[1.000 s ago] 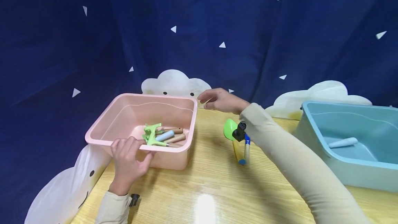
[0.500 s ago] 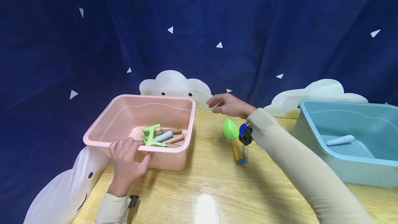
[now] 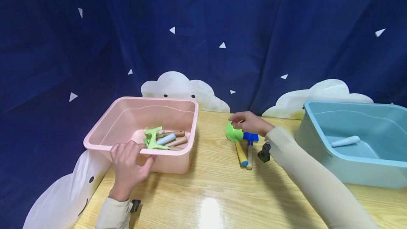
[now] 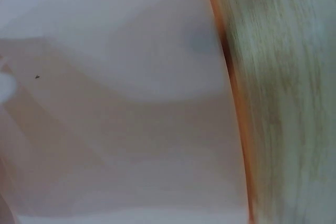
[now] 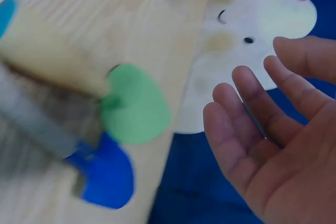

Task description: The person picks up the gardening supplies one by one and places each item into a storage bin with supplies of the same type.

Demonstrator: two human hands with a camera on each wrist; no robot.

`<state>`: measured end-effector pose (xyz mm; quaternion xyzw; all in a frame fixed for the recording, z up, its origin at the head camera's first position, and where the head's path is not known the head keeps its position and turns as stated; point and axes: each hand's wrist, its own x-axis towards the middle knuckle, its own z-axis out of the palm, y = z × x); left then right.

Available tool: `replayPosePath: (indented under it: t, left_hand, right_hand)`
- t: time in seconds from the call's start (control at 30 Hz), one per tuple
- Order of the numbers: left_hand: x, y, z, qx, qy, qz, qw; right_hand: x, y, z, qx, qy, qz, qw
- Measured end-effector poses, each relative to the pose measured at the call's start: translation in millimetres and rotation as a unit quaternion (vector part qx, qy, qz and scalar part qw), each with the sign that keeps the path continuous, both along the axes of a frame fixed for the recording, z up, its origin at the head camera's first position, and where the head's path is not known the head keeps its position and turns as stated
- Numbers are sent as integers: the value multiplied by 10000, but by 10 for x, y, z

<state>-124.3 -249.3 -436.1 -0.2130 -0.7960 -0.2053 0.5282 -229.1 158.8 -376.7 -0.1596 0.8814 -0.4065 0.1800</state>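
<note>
In the head view my left hand (image 3: pixel 128 165) grips the near rim of a pink bin (image 3: pixel 96 130), fingers over the edge and thumb against the outer wall. A green rake (image 3: pixel 154 140) and several handles, brown, tan and pale blue, lie in that bin. My right hand (image 3: pixel 251 123), empty with loosely bent fingers, hovers over two shovels on the table. One shovel (image 3: pixel 234 134) has a green blade and yellow handle; the blue shovel (image 3: pixel 251 137) with a wooden handle lies beside it. The right wrist view shows my right palm (image 5: pixel 294 166) apart from both.
A teal bin (image 3: pixel 321 135) stands at the right, holding a pale blue rod-shaped thing (image 3: pixel 346 141). White cloud cutouts (image 3: pixel 173 84) line the back edge of the wooden table (image 3: pixel 178 200). Behind them hangs a dark blue curtain (image 3: pixel 203 17).
My right hand has moved right and down, from beside the pink bin to over the shovels, uncovering the blue one. The left hand stays on the rim.
</note>
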Motion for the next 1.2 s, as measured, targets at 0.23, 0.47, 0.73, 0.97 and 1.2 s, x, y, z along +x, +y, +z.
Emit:
replayPosePath:
  t: [0.23,0.47,0.73,0.97,1.2]
  left_hand:
    - [-7,7,-4,5,-26,-31,10000]
    - [-12,11,-5,34,-4,-32,10000]
    - [-13,17,3,44,53,-42,10000]
    - [-35,2,22,64,118,-19,9999]
    - [-31,3,5,70,113,-25,9999]
  right_hand:
    - [59,279,-284,74,-113,-439,9989]
    - [121,458,-474,20,-261,-760,9968]
    - [238,582,-644,111,-246,-1022,9944]
    - [277,665,-759,91,-356,-1216,9919]
    - [298,698,-793,231,-465,-1362,9893]
